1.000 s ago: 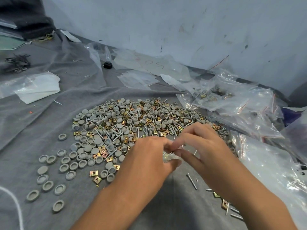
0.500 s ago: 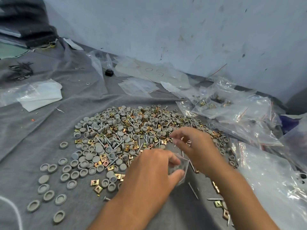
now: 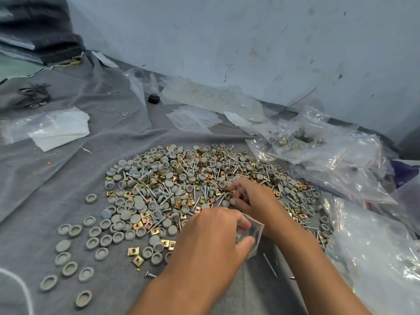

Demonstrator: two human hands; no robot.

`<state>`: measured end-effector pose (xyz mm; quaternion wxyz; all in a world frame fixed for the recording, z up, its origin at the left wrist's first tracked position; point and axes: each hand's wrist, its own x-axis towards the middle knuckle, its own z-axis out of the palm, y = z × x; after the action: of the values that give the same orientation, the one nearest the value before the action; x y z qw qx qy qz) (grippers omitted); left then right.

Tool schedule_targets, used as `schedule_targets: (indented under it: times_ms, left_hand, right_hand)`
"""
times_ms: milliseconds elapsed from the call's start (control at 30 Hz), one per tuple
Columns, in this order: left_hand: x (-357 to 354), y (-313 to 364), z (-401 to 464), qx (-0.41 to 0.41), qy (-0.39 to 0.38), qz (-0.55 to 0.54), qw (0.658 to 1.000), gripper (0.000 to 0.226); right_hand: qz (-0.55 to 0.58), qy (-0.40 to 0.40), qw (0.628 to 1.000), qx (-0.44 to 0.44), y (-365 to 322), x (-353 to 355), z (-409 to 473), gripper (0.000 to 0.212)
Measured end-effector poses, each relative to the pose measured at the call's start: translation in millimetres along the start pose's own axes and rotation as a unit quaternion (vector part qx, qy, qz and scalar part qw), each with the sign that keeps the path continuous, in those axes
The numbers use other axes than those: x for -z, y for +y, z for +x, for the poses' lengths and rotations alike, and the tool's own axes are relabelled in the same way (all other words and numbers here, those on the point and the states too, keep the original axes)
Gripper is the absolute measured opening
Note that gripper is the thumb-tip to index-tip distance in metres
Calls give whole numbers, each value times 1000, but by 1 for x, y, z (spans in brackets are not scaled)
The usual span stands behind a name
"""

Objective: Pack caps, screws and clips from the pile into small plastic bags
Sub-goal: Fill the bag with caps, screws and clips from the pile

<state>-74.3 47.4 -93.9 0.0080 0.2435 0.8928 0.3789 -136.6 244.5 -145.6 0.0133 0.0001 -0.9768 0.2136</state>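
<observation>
Since a moment ago the right hand (image 3: 247,196) has reached into the pile (image 3: 181,185), fingers curled, picking at clips just beyond the left hand (image 3: 213,233), whose grip pinches a small bag (image 3: 254,235) ready for filling.

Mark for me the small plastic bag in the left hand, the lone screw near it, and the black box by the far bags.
small plastic bag (image 3: 255,231), head view, on its clear right edge.
lone screw (image 3: 270,264), head view, mid-shaft.
black box (image 3: 153,98), head view, its top face.
</observation>
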Motion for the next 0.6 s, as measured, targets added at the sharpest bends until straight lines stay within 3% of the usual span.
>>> schedule_targets:
  times_ms: [433, 500, 600]
  left_hand:
    - [-4, 0, 2, 5, 11, 4, 1000, 26]
    - [-4, -1, 2, 11, 13, 8, 1000, 21]
    - [-4, -3, 4, 15, 16, 10, 1000, 18]
  right_hand:
    - [-16, -13, 997, 73, -25, -2, 15, 10]
    - [13, -29, 999, 41, -27, -8, 21, 18]
    - [-47, -63, 997, 26, -29, -13, 25, 34]
